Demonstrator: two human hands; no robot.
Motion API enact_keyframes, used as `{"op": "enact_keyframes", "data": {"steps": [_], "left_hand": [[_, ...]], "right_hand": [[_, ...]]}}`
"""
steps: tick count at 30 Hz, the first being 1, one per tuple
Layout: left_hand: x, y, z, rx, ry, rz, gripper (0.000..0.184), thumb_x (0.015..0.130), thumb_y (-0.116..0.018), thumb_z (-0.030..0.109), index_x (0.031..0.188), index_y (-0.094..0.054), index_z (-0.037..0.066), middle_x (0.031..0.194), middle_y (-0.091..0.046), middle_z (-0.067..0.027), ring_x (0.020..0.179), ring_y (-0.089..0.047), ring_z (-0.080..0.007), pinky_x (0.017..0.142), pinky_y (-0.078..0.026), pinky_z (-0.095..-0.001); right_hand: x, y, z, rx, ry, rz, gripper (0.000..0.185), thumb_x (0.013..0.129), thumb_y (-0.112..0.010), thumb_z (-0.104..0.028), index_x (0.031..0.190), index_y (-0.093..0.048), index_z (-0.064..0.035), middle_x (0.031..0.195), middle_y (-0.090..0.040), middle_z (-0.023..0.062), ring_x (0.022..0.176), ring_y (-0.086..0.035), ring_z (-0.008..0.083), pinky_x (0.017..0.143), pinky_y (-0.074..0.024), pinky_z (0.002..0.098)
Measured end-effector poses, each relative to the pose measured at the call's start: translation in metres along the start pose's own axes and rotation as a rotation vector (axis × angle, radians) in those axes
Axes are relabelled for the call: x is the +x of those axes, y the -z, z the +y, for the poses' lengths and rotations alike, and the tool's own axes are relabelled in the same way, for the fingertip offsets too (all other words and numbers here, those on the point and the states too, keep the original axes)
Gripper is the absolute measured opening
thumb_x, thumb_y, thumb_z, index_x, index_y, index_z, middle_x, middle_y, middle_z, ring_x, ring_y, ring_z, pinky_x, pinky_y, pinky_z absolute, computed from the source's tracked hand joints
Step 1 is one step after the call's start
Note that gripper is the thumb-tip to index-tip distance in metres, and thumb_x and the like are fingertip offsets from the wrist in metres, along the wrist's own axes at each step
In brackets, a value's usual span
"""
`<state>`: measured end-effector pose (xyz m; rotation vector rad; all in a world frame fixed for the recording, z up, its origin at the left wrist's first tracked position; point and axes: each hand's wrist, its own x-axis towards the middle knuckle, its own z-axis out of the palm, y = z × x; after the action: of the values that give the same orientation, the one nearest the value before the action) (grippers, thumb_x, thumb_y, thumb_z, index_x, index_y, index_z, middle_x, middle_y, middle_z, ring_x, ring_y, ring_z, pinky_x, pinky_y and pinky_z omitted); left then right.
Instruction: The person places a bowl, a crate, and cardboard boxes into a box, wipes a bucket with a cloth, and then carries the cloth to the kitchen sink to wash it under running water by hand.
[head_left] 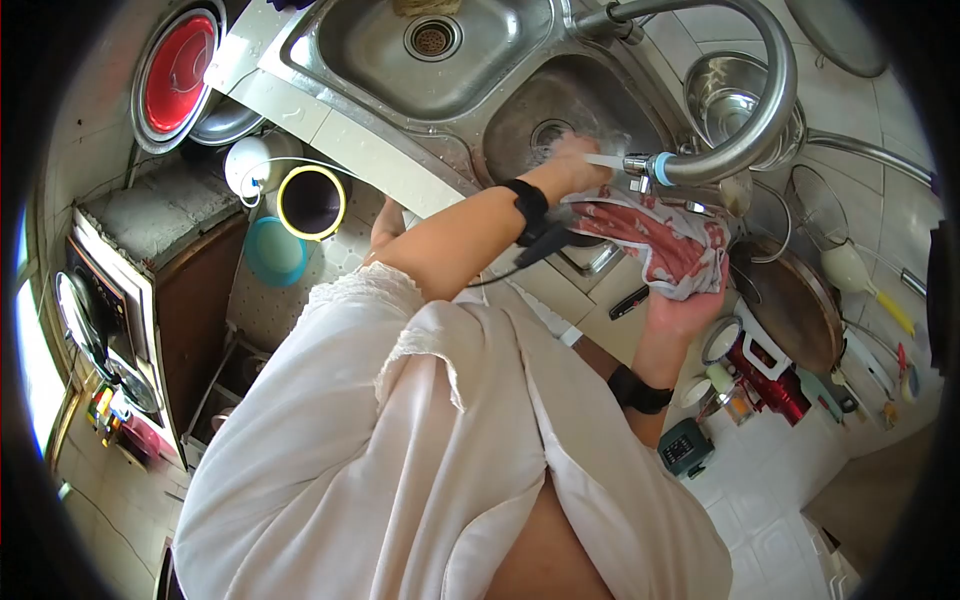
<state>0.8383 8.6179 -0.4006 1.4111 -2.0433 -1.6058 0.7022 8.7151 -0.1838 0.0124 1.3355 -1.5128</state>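
Note:
My left hand (578, 166) is in the right-hand basin of the steel sink (640, 95), at the stream from the faucet (645, 166). Its fingers are blurred by motion and splashing water. A wet red-and-white patterned cloth (655, 235) hangs beside the faucet, over the sink's near right edge. Gripping its lower end is my right hand (685, 310), with its fingers partly hidden by the fabric. Both wrists wear black straps.
A second basin (370, 45) adjoins on the left. Beyond the faucet stands a steel bowl (735, 105). On the right are a round wooden board (790, 310), a red appliance (775, 385) and hanging utensils. A black bucket with a yellow rim (312, 203) and a turquoise basin (275, 250) stand on the floor.

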Motion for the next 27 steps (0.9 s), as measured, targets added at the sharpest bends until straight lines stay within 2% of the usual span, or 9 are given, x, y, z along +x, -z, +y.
{"op": "enact_keyframes", "data": {"steps": [2,5,7,11,13,17,21,25,27], "left_hand": [[-0.012,-0.007,0.003,0.276,0.121,-0.062,0.049,0.077,-0.076,0.028,0.124,-0.067,0.017,0.130,-0.065,-0.0142,0.120,-0.062,-0.0342,0.098,-0.051,-0.0423],[-0.040,-0.034,0.005,0.101,-0.176,0.725,0.050,0.078,-0.067,0.019,0.127,-0.061,0.011,0.103,-0.072,-0.0197,0.101,-0.069,-0.0406,0.090,-0.054,-0.0466],[-0.063,0.009,0.043,-0.074,-0.128,0.051,0.059,0.075,-0.070,0.022,0.132,-0.058,0.011,0.104,-0.071,-0.0212,0.103,-0.068,-0.0399,0.091,-0.055,-0.0451],[-0.068,0.026,0.034,-0.335,-0.116,-0.019,0.056,0.080,-0.063,0.016,0.135,-0.060,0.011,0.106,-0.071,-0.0244,0.103,-0.068,-0.0416,0.090,-0.055,-0.0466],[-0.052,0.014,0.008,-0.217,-0.240,0.268,0.042,0.085,-0.060,0.016,0.126,-0.068,0.009,0.097,-0.073,-0.0189,0.092,-0.071,-0.0317,0.084,-0.056,-0.0408],[-0.077,0.052,-0.025,-0.939,0.113,-0.035,0.032,0.092,-0.060,0.024,0.113,-0.073,0.004,0.087,-0.070,-0.0014,0.079,-0.063,-0.0091,0.072,-0.052,-0.0261],[-0.090,0.060,-0.038,-1.558,0.163,-0.136,0.040,0.104,-0.047,0.030,0.132,-0.062,0.006,0.108,-0.072,-0.0084,0.086,-0.070,-0.0180,0.074,-0.055,-0.0284],[-0.104,0.057,-0.050,-1.603,0.260,-0.035,0.043,0.108,-0.040,0.033,0.141,-0.053,0.010,0.120,-0.069,-0.0099,0.099,-0.070,-0.0218,0.082,-0.057,-0.0352],[-0.105,0.050,-0.062,-1.597,0.248,-0.105,0.043,0.108,-0.039,0.035,0.142,-0.052,0.012,0.119,-0.069,-0.0078,0.100,-0.069,-0.0198,0.083,-0.057,-0.0364]], "right_hand": [[0.000,-0.004,0.001,-0.022,-0.013,0.034,0.048,0.104,-0.043,-0.036,0.139,-0.058,-0.0056,0.144,-0.057,0.0192,0.135,-0.051,0.0406,0.117,-0.0343,0.0582],[0.000,-0.006,0.010,0.015,-0.011,-0.063,0.049,0.104,-0.043,-0.037,0.138,-0.057,-0.0045,0.143,-0.057,0.0194,0.134,-0.051,0.0405,0.116,-0.0346,0.0592],[0.003,-0.004,0.010,-0.055,-0.090,-0.115,0.051,0.104,-0.043,-0.038,0.139,-0.055,-0.0030,0.142,-0.058,0.0189,0.134,-0.052,0.0401,0.116,-0.0354,0.0591],[0.011,-0.004,0.009,-0.035,-0.116,-0.172,0.052,0.103,-0.045,-0.040,0.138,-0.054,-0.0022,0.140,-0.058,0.0188,0.133,-0.052,0.0404,0.115,-0.0365,0.0589],[0.021,-0.007,0.013,-0.098,-0.083,-0.182,0.049,0.100,-0.052,-0.041,0.130,-0.057,-0.0024,0.130,-0.063,0.0174,0.126,-0.058,0.0382,0.112,-0.0414,0.0553],[0.080,0.014,0.049,-0.144,-0.115,-0.072,0.047,0.099,-0.053,-0.042,0.123,-0.059,-0.0029,0.131,-0.060,0.0162,0.131,-0.053,0.0367,0.114,-0.0393,0.0526],[0.141,0.047,0.120,-0.290,-0.496,-0.147,0.063,0.100,-0.049,-0.059,0.136,-0.051,-0.0080,0.150,-0.044,0.0124,0.148,-0.030,0.0332,0.120,-0.0263,0.0485],[0.105,-0.012,0.171,-0.586,-0.527,-0.420,0.087,0.098,-0.047,-0.069,0.156,-0.033,-0.0059,0.158,-0.038,0.0167,0.148,-0.034,0.0286,0.120,-0.0273,0.0478],[0.115,-0.017,0.193,-0.550,-0.480,-0.477,0.074,0.099,-0.056,-0.059,0.148,-0.047,-0.0049,0.147,-0.052,0.0143,0.135,-0.049,0.0231,0.113,-0.0379,0.0446]]}}
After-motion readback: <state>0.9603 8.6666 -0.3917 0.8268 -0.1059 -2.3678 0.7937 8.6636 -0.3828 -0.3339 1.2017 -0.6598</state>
